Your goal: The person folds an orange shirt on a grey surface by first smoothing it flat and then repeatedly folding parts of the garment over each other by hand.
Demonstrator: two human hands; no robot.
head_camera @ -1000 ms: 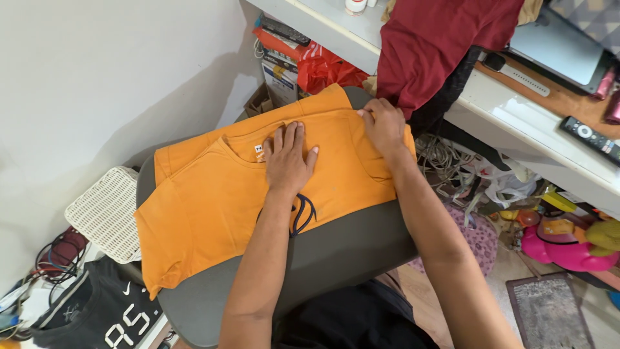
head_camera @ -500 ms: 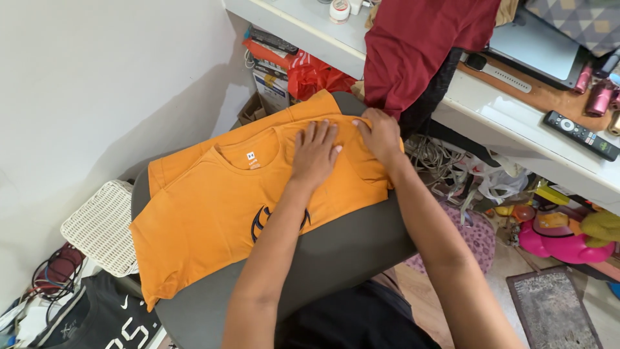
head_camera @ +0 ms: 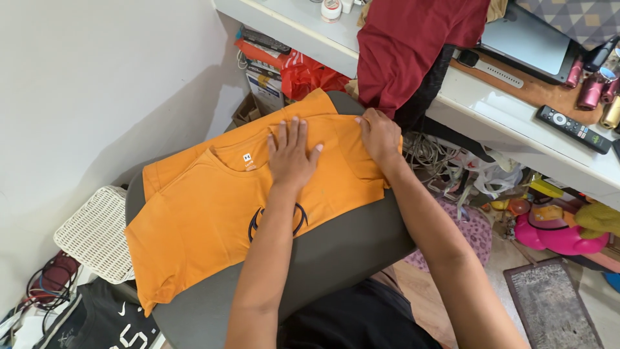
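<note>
Left hand [head_camera: 292,157] lies flat, fingers spread, on the orange T-shirt [head_camera: 194,220]; right hand [head_camera: 380,134] pinches its 2 o'clock edge; pull taut, smoothing outward.

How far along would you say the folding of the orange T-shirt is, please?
Done: the orange T-shirt lies spread on the grey board, its far edge folded over. In hand: the left hand presses flat near the collar; the right hand holds the sleeve end. Left: the body lies unfolded.
</note>
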